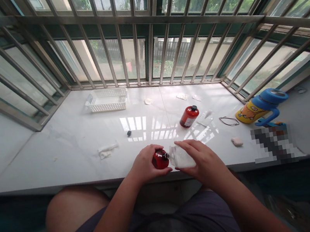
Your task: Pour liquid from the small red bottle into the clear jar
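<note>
Here, red bottle [160,159] between both hands.

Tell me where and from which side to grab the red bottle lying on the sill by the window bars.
Take the red bottle around its round body, coming from above. It lies on its side, black cap pointing away toward the bars, with bare sill on both flanks, so fingers can close across its width.
</note>
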`<state>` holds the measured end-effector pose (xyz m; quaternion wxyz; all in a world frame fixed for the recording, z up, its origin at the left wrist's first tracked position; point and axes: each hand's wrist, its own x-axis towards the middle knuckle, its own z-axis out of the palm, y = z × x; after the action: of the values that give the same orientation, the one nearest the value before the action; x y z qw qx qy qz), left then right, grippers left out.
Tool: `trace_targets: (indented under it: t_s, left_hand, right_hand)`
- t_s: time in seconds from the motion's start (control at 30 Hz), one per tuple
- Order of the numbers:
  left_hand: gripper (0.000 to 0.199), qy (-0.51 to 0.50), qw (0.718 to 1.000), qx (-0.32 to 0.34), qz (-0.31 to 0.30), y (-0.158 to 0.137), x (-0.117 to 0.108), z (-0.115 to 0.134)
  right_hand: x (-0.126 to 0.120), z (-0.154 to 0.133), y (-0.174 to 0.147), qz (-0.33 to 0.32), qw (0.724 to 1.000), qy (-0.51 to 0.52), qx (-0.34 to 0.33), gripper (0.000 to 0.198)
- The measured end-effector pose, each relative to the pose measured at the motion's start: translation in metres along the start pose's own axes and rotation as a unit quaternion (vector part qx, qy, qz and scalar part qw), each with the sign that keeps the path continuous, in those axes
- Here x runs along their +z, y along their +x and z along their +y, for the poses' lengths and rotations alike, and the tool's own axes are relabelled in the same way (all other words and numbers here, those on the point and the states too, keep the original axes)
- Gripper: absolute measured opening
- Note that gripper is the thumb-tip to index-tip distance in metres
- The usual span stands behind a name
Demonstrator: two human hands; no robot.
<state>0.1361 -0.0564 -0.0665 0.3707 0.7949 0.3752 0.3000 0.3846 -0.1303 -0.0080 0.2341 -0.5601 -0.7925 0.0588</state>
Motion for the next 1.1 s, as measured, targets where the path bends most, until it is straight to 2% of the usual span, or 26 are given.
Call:
trace_targets:
  t_s: [1.1]
  left_hand:
    - [0.071,0.002,1.000,0.005,0.003,0.0017,0.0000,0.0012]
  right_hand:
    - [-0.0054,-0.0012,0.0050,-0.023,1.000,0.005,0.006,0.082]
